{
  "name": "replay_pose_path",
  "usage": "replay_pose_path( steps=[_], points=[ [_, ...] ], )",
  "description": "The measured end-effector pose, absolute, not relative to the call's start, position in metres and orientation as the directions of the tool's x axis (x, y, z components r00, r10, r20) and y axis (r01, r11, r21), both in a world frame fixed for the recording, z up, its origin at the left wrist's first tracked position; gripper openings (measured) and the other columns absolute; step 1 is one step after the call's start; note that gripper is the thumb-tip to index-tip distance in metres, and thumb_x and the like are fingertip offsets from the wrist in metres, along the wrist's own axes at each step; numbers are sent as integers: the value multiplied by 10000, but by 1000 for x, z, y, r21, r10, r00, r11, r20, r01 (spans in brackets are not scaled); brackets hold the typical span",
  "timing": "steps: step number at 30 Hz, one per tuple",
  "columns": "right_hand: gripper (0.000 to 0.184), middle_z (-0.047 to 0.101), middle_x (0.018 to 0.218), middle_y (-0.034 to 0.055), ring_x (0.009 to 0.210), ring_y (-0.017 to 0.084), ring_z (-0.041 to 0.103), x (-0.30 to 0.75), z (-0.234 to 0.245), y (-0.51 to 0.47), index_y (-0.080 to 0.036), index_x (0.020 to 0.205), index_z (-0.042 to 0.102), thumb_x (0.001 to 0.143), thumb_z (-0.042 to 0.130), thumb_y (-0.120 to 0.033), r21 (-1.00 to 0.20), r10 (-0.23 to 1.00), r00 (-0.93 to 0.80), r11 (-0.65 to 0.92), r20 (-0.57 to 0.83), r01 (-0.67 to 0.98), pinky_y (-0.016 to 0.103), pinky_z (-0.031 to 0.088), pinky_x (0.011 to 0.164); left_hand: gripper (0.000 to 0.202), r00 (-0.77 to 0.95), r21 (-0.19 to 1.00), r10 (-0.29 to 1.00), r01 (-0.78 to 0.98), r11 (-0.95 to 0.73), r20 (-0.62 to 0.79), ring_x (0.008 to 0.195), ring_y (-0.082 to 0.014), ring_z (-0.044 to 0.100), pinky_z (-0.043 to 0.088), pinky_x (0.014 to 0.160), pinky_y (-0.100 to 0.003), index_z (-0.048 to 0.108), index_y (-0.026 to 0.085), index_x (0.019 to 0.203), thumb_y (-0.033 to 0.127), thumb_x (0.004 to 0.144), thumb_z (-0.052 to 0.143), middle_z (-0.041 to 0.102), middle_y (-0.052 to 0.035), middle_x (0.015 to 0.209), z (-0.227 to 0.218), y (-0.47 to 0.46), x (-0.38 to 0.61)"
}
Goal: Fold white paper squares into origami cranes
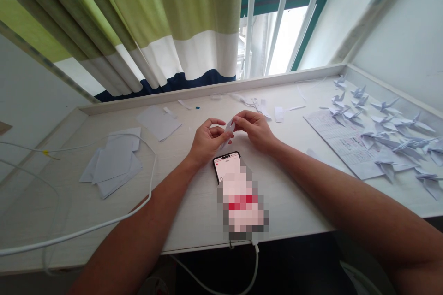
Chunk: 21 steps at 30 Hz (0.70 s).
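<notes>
Small folded piece of white paper (229,128): was held in the air just above the far end of the pale wooden bench (194,115), between the two hands and directly beyond the top edge of a black smartphone (226,162).

Left hand (206,140): fingers (224,134) were closed on the lower near edge of the paper, thumb on top. Right hand (256,130): fingers (239,122) were pinched on the upper far edge. Both grips were fingertip pinches, neither palm touching the paper.

Handling, by judgement: very light, thin and limp where unfolded, stiffer along the creases. It would crumple or tear under a hard squeeze and could slip from a slack one. Best hold: at the folded edges and corners, lightly, with the tips only.

Smartphone: lay flat on the bench, screen up and lit, between the two forearms, a white charging cable (256,258) hanging from its near end.

To the left: a loose pile of white paper squares (112,163), one square apart (159,123), and a long white cord (148,193) looping past them.

To the right: many folded white paper cranes (384,122) on and around a printed sheet (346,143). Paper offcuts (263,108) lay beyond the hands.

Behind: a green, white and navy striped curtain (166,23).
</notes>
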State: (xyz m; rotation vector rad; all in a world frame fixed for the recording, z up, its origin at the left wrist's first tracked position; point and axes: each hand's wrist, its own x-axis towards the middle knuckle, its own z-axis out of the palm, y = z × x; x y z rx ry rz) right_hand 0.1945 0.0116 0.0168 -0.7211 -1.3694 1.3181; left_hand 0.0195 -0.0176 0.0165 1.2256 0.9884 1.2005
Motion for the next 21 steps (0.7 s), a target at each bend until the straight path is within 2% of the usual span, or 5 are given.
replay_pose_path(
  steps=[6, 12, 18, 21],
  points=[
    [347, 728, 792, 25, 723, 167, 670, 193, 19, 8, -190, 811, 715, 772, 852, -506, -962, 905, -340, 205, 256, -179, 346, 582, 747, 567, 104, 989, 987, -96, -112, 122, 616, -163, 715, 522, 632, -273, 567, 205, 962, 488, 639, 936, 740, 17, 674, 15, -17, 20],
    [315, 726, 797, 26, 745, 171, 651, 194, 18, 8, -189, 794, 737, 793, 834, -489, -963, 915, -303, 237, 265, -125, 333, 550, 743, 560, 117, 988, 983, -78, -131, 140, 607, -154, 703, 517, 627, -268, 568, 204, 960, 496, 649, 931, 728, 23, 671, 13, -16, 21],
    [320, 731, 821, 32, 739, 170, 646, 194, 18, 8, -190, 805, 742, 773, 853, -489, -959, 914, -312, 210, 261, -188, 346, 546, 742, 514, 123, 984, 979, -90, -155, 165, 622, -147, 709, 545, 665, -274, 578, 199, 982, 456, 693, 917, 733, 26, 682, 10, -15, 21],
    [346, 727, 814, 32, 741, 173, 645, 193, 19, 7, -191, 832, 741, 758, 862, -507, -960, 912, -327, 190, 250, -204, 348, 558, 744, 466, 110, 986, 982, -78, -148, 156, 660, -156, 726, 570, 698, -293, 624, 185, 958, 451, 704, 911, 758, 1, 737, 7, -16, 21]
  ],
)
